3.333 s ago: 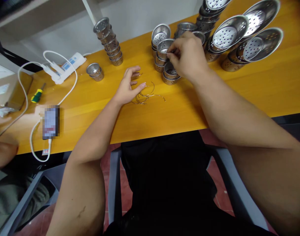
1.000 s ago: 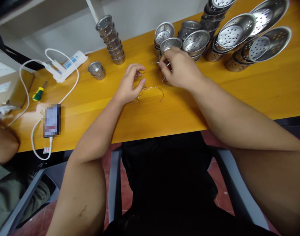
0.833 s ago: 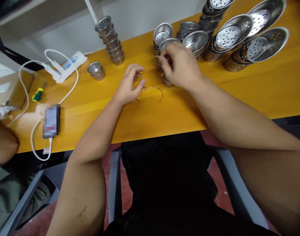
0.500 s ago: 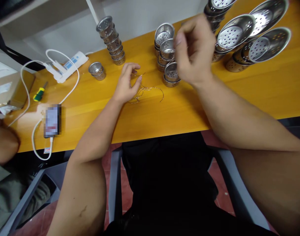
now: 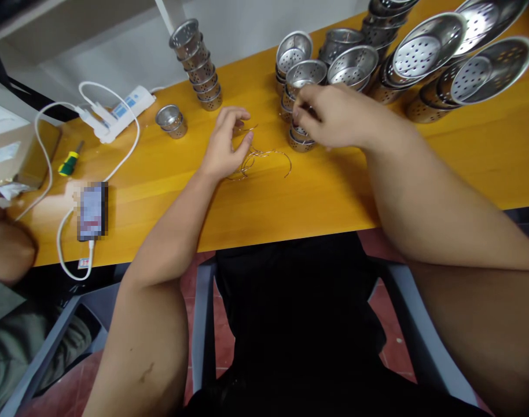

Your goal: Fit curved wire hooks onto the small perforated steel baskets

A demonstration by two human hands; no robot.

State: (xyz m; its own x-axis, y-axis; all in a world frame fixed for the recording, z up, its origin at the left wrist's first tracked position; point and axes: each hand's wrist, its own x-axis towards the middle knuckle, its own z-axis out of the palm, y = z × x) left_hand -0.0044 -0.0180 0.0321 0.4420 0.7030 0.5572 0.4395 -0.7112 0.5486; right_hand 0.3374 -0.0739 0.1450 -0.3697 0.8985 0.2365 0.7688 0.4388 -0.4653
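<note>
My left hand [image 5: 227,142] rests on the table with thumb and fingers apart, beside a loose tangle of thin metal wire [image 5: 268,152]. Some of the wire is hidden behind the fingers. My right hand [image 5: 329,116] is closed in a pinch over the front stack of small perforated metal cups [image 5: 301,143], covering much of its upper cup. What the fingertips hold, if anything, is hidden. Right behind it stand another stacked cup [image 5: 305,72] and a further one [image 5: 294,49].
Wide-rimmed perforated strainers [image 5: 492,72] stand at the right. A tall cup stack [image 5: 201,66] and a short one [image 5: 171,120] are left of centre. Further left lie a power strip [image 5: 125,113], a screwdriver [image 5: 70,162], a phone [image 5: 92,211] and a cardboard box [image 5: 25,153]. A person's arm [image 5: 8,243] shows at the left edge.
My right hand has lowered from above the cups to the front stack, uncovering metal cups behind it. My left hand has stayed almost still.
</note>
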